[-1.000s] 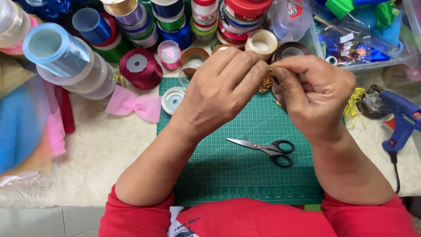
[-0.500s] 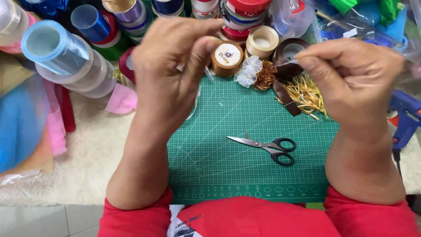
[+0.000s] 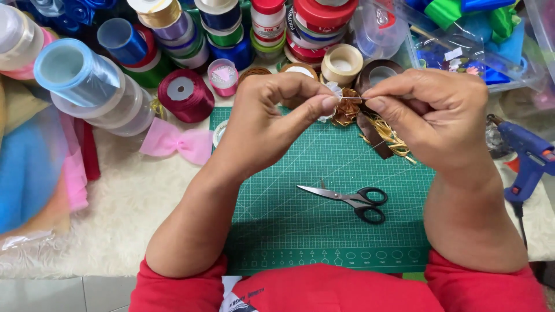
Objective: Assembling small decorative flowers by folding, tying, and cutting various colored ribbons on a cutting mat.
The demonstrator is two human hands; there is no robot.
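Both hands meet above the far edge of the green cutting mat (image 3: 324,219). Left hand (image 3: 272,124) pinches thumb and forefinger together on one end of a thin pale thread (image 3: 350,98); right hand (image 3: 433,112) pinches the other end, fingers closed tight. The thread runs short and level between the two pinches, roughly at 12 o'clock on the mat. Just behind it sits a small white sheer flower (image 3: 332,89), touching a gold ribbon flower (image 3: 347,110); whether the thread ties into them, cannot tell. Brown ribbon strip (image 3: 376,138) and a gold shredded tangle (image 3: 390,136) lie under the right hand, at about 1 o'clock on the mat. Black-handled scissors (image 3: 347,199) lie flat mid-mat, blades closed, pointing to 9 o'clock, well apart from both hands. Pink bow (image 3: 176,141) on the white fluffy cover at 9 o'clock off the mat. Blue glue gun (image 3: 529,156) at 3 o'clock. Dark red ribbon spool (image 3: 185,92) and many more spools crowd 11 to 12 o'clock.
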